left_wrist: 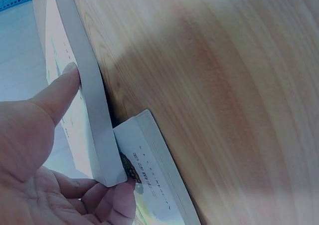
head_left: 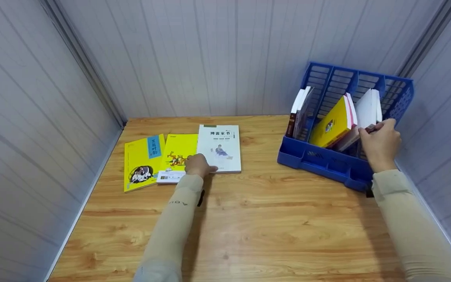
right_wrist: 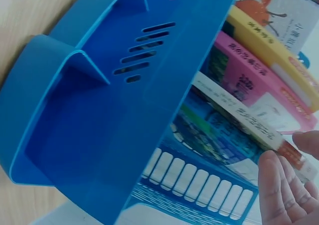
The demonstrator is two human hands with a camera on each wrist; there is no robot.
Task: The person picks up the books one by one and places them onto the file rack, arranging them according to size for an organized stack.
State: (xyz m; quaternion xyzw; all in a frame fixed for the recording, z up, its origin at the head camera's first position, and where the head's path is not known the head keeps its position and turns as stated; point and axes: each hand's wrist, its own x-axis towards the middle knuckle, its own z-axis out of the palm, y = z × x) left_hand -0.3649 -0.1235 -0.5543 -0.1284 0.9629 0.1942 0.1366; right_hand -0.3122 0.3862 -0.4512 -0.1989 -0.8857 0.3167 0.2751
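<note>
A white paperback (head_left: 222,143) lies on the table, partly over a yellow book (head_left: 178,147). My left hand (head_left: 199,165) grips its near left corner; in the left wrist view, the thumb presses the cover (left_wrist: 72,110) and the fingers curl at the corner. My right hand (head_left: 382,145) holds the upper end of a white-spined book (right_wrist: 239,116) in the blue file rack (head_left: 319,162), thumb on one side and fingers on the other. Beside that book, a pink-spined book (right_wrist: 259,83) and a yellow-spined book (right_wrist: 274,48) lean the same way.
Another yellow book (head_left: 141,164) lies at the far left of the table. Thin books (head_left: 300,111) stand in the rack's left compartment. Pale panel walls (head_left: 210,58) enclose the wooden table (head_left: 257,227) at the back and both sides.
</note>
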